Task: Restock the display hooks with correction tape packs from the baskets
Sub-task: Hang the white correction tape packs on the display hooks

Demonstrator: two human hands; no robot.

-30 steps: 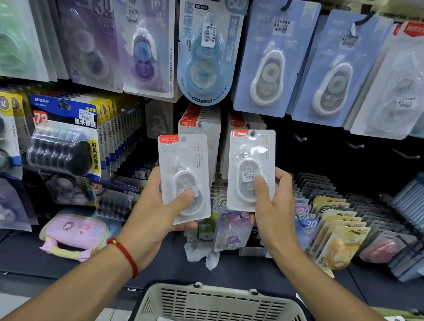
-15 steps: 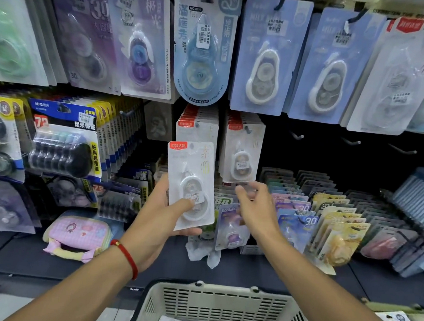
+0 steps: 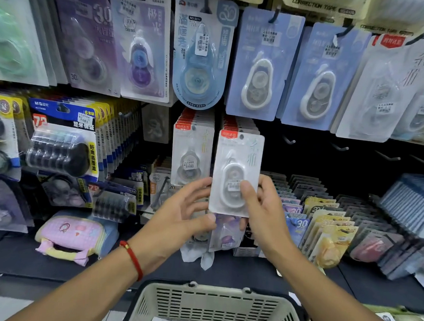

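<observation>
The right hand (image 3: pixel 265 210) holds a white pack (image 3: pixel 236 173) upright in front of the display, thumb across the blister front and fingers behind the card, so its grip is on the pack. The pack's red-tabbed top sits level with the right row of like packs (image 3: pixel 240 126) hanging on a hook; whether its hole is on the hook cannot be told from this angle. The left hand (image 3: pixel 183 213) is just beside the pack's left edge, fingers spread and relaxed, its grip wide and holding nothing; the thumb tip lies near the pack's lower left corner. A red cord (image 3: pixel 133 259) circles the left wrist.

Left of the held pack, a second row of the same white packs (image 3: pixel 191 154) hangs from its own hook. Above, larger blue packs (image 3: pixel 261 66) hang in a line. Bare hooks (image 3: pixel 338 147) jut from the dark panel to the right. A beige basket (image 3: pixel 211 309) sits below the arms with a slip of paper inside. A pink pouch (image 3: pixel 72 236) lies on the shelf at left.
</observation>
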